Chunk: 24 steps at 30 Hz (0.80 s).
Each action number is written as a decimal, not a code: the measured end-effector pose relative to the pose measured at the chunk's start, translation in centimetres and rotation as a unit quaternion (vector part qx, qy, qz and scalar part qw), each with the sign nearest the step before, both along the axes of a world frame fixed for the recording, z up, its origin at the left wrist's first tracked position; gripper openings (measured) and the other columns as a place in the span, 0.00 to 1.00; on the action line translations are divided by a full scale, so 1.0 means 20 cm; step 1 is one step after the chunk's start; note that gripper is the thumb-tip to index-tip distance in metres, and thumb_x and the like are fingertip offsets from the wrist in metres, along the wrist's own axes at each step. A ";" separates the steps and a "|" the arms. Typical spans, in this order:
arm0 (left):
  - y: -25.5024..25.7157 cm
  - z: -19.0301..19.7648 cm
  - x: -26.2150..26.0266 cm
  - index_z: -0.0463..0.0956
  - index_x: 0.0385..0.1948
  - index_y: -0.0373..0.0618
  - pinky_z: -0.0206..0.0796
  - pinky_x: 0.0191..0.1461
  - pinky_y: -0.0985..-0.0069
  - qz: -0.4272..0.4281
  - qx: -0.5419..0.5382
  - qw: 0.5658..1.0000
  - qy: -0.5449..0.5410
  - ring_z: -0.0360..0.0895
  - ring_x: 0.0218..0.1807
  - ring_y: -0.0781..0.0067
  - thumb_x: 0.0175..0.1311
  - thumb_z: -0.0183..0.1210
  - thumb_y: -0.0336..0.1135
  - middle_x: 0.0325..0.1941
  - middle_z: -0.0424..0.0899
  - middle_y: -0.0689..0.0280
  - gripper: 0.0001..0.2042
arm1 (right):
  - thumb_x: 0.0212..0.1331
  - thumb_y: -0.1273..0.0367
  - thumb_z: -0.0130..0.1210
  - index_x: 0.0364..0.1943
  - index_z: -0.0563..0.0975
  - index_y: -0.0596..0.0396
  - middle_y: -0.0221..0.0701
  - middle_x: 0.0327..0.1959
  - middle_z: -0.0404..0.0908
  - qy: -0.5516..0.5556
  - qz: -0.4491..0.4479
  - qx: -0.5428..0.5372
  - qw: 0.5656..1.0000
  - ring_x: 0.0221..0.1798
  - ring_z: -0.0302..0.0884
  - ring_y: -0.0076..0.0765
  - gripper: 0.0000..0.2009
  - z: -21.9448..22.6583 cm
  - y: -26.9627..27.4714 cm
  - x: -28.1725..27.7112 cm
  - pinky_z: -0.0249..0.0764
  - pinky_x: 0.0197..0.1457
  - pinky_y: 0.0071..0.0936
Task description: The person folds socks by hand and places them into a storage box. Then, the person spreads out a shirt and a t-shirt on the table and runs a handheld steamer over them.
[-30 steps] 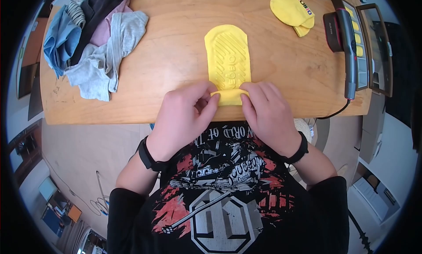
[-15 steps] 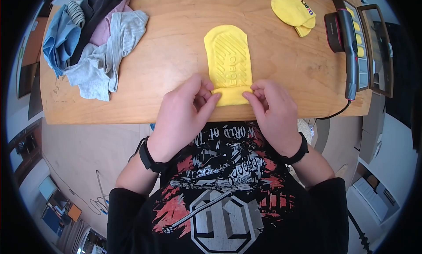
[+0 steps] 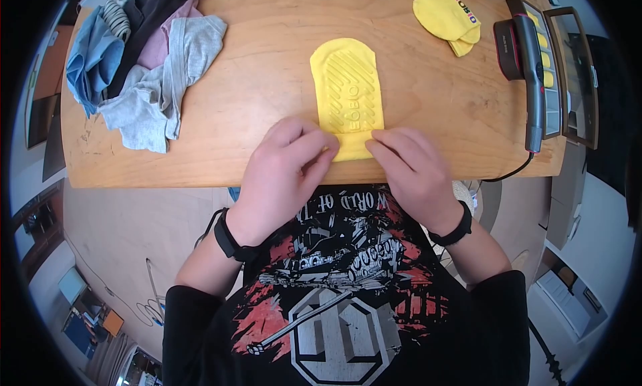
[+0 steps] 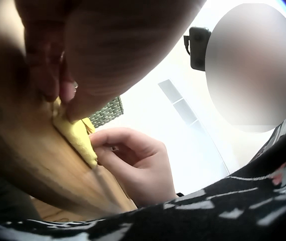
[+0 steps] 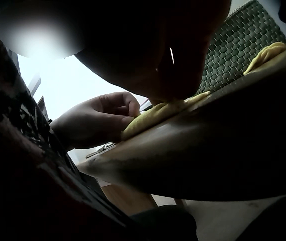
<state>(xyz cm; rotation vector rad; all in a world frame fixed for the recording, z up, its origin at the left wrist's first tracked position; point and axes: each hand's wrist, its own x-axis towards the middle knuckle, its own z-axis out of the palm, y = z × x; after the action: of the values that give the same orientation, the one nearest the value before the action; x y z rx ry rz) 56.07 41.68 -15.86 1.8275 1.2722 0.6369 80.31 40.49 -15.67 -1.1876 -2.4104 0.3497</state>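
Note:
A yellow sock [image 3: 346, 85] with raised grip lines and lettering on its sole lies flat on the wooden table, rounded toe end away from the body. Its near end is folded over into a short flap [image 3: 352, 147]. My left hand [image 3: 284, 159] pinches the flap's left side between thumb and fingers. At the right side, the thumb and fingertips of my right hand [image 3: 414, 175] pinch the fold. Seen low in the right wrist view, the yellow cloth [image 5: 153, 118] lies along the tabletop, with the left hand [image 5: 95, 118] at its end.
Crumpled clothes [image 3: 157, 72] lie at the far left. At the far right are another yellow sock bundle [image 3: 445, 15], a green woven basket [image 5: 243, 40], a corded dark device [image 3: 528, 72] and a compartment box [image 3: 552, 98] holding yellow rolls. The table's front edge [image 3: 147, 187] is close to the body.
The left hand has shifted slightly right over the flap, covering more of its left side. The right hand first spread outward, then moved back in along the fold. The sock stays in place.

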 end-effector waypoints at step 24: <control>0.00 0.04 -0.02 0.79 0.38 0.42 0.72 0.40 0.65 -0.069 0.032 0.997 0.015 0.78 0.35 0.58 0.61 0.64 0.28 0.31 0.78 0.60 0.07 | 0.57 0.74 0.64 0.44 0.80 0.58 0.35 0.40 0.77 0.030 -0.058 -0.058 0.996 0.40 0.78 0.41 0.11 0.05 -0.08 -0.04 0.77 0.43 0.35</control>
<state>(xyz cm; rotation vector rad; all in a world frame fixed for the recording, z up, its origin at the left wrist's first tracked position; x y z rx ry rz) 55.75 41.76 -15.12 1.9658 1.1453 0.5824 79.60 38.81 -14.71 -1.3408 -2.2854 0.4883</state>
